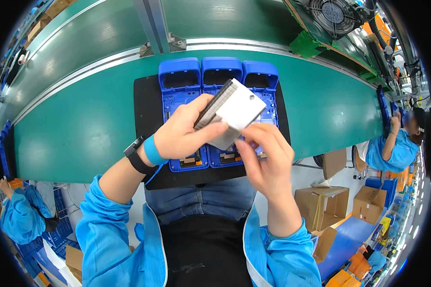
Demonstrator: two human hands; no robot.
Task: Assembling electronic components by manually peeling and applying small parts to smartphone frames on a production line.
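Observation:
In my left hand (179, 131) is a stack of thin rectangular sheets (239, 107), tilted above the workpieces. Its top face is white with a small dark hole near one corner, and its layered edges look grey and black. The fingers and thumb close round the stack's left side. My right hand (270, 155) pinches at its lower right corner, fingers slightly blurred; what exactly lies between the fingertips is hidden. Below are three blue plastic housings (179, 98), side by side, with circuit parts at their near ends. Hands and stack partly cover them.
The housings lie on a black mat (146, 105) on a green worktable (81, 124). A metal post (153, 24) stands at the back edge, a fan (333, 16) at the far right. Cardboard boxes (321, 205) stand right of me. Co-workers (392, 143) sit at either side.

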